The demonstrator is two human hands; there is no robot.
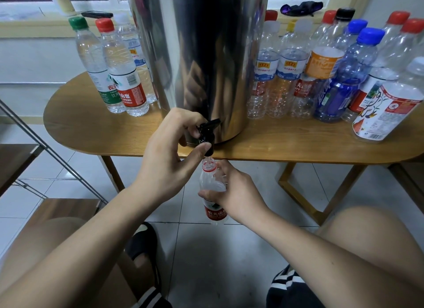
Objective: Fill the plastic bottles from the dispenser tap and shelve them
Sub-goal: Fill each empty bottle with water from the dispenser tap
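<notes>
Wooden oval table (275,144) above white floor tiles (206,250), left fingers (197,150) tight around black tap (207,133), right fingers (207,194) around uncapped bottle (211,183).

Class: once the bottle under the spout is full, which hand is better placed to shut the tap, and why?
The left hand, probably: it grips the black tap. The right hand grips the bottle beneath that tap and should hold it there.
</notes>
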